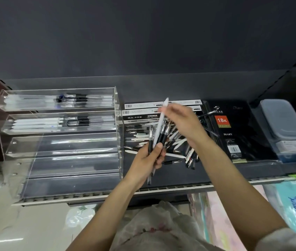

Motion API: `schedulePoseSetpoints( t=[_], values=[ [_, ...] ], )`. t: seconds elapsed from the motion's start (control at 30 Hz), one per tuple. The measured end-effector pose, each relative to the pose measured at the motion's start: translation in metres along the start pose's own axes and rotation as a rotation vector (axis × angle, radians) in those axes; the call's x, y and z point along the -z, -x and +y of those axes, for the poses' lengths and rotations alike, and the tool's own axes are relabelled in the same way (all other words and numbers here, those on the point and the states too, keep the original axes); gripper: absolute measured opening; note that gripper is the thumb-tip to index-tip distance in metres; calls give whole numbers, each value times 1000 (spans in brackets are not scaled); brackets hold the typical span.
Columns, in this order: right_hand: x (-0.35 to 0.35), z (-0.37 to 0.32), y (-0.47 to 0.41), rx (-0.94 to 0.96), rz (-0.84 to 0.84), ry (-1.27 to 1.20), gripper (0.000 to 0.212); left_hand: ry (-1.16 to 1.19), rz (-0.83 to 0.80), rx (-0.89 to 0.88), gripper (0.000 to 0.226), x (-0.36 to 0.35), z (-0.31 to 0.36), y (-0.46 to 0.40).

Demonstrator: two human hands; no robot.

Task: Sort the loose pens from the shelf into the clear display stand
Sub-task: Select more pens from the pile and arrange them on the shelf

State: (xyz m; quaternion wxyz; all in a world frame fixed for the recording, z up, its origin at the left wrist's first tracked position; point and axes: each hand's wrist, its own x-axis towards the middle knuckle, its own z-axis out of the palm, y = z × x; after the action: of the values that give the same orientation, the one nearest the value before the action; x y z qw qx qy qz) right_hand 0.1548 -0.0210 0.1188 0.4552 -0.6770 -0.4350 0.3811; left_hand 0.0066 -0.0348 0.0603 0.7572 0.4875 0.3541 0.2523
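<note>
A pile of loose pens (175, 144), black and white, lies on the dark shelf (179, 175) right of the clear display stand (62, 140). The stand's two top tiers hold white and black pens; its lower tiers hold none. My left hand (148, 160) grips a bundle of several pens (159, 136), mostly black-gripped, standing upright above the pile. My right hand (181, 120) is blurred above the pile and pinches a white pen (161, 118) that sticks up out of the bundle.
Flat pen boxes (161, 107) lie behind the pile. Black diary notebooks (234, 131) lie to the right, then a grey lidded plastic box (283, 124). The shelf's front edge runs below my wrists, with packaged goods on the level underneath.
</note>
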Motion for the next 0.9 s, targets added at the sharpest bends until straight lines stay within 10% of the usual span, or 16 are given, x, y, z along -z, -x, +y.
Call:
schedulePoseSetpoints(
  t=[0.13,0.9],
  values=[
    [25,-22,0,27,238,-297,20,131,19,74,25,5,-7,5],
    [-52,-8,-11,93,-773,331,11,392,192,37,27,20,-8,44]
  ],
)
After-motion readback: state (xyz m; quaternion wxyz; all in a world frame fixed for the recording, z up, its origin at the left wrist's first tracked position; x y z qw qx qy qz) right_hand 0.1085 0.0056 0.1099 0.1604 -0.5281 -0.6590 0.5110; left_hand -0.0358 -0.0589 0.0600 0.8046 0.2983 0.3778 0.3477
